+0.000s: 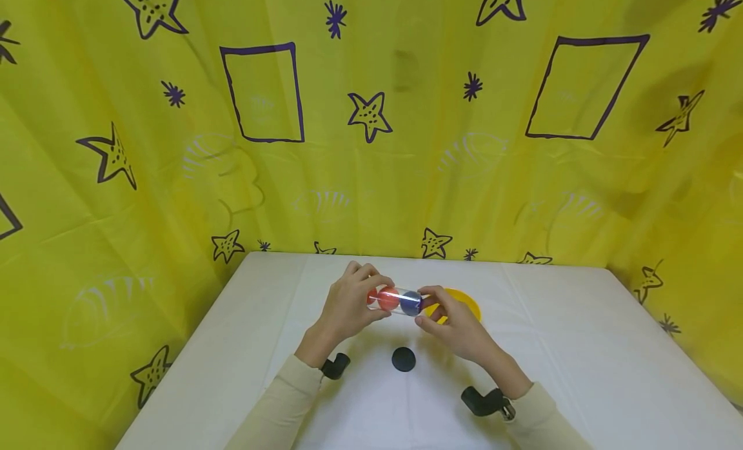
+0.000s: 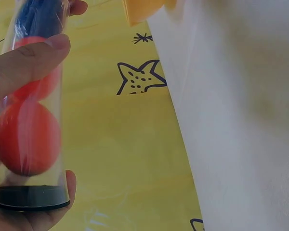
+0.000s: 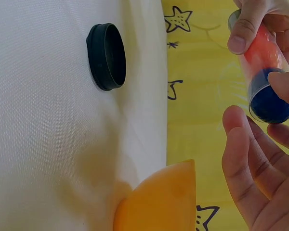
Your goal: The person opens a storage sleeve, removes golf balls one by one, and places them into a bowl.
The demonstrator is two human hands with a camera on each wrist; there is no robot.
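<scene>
My left hand (image 1: 354,298) grips a clear tube (image 1: 396,300), its thumb lying across the wall. Inside are two red balls (image 2: 28,137), and a blue ball (image 3: 272,103) sits at the uncapped end, bulging a little at the rim. A black cap (image 2: 31,197) closes the tube's other end. At the uncapped end, my right hand (image 1: 455,324) has its fingertips beside the rim and blue ball, the other fingers loosely extended. A second black cap (image 1: 403,359) lies on the table below the hands.
A yellow bowl (image 1: 471,303) stands on the white table (image 1: 557,353), partly behind the right hand; its contents are hidden. A yellow curtain (image 1: 406,179) with drawn stars hangs around the table's back and sides. Black wrist mounts (image 1: 482,401) sit on both forearms.
</scene>
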